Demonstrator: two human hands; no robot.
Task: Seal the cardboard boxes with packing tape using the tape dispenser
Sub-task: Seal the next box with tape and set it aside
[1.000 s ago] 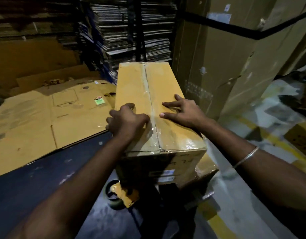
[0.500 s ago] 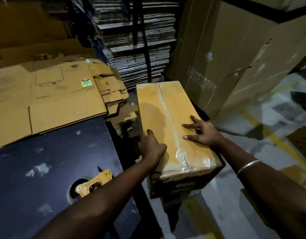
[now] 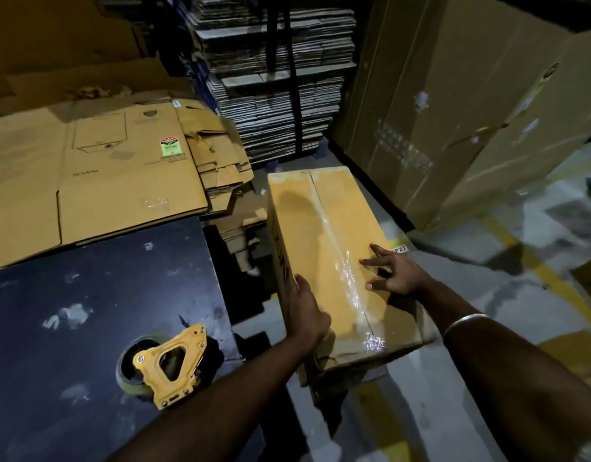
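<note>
A sealed cardboard box (image 3: 324, 228), long and tan, sits low beside the dark table with clear tape shining along its centre seam. My left hand (image 3: 306, 316) lies against the box's top left edge near the close end; its fingers go down the side, out of sight. Flat on the lid to the right of the seam rests my right hand (image 3: 392, 271), fingers spread. The yellow tape dispenser (image 3: 172, 368) lies on the dark table (image 3: 87, 278), left of my left forearm, with neither hand on it.
Flattened cardboard sheets (image 3: 104, 171) cover the table's far part and spill toward the box. A tall stack of flat cartons (image 3: 270, 95) stands behind. Large upright cartons (image 3: 454, 111) wall the right. The grey floor carries a yellow line (image 3: 547, 278).
The box has gone from the table's edge down and to the right, with both hands on it. My left hand slid from the lid to the left edge. The dispenser is now uncovered on the table.
</note>
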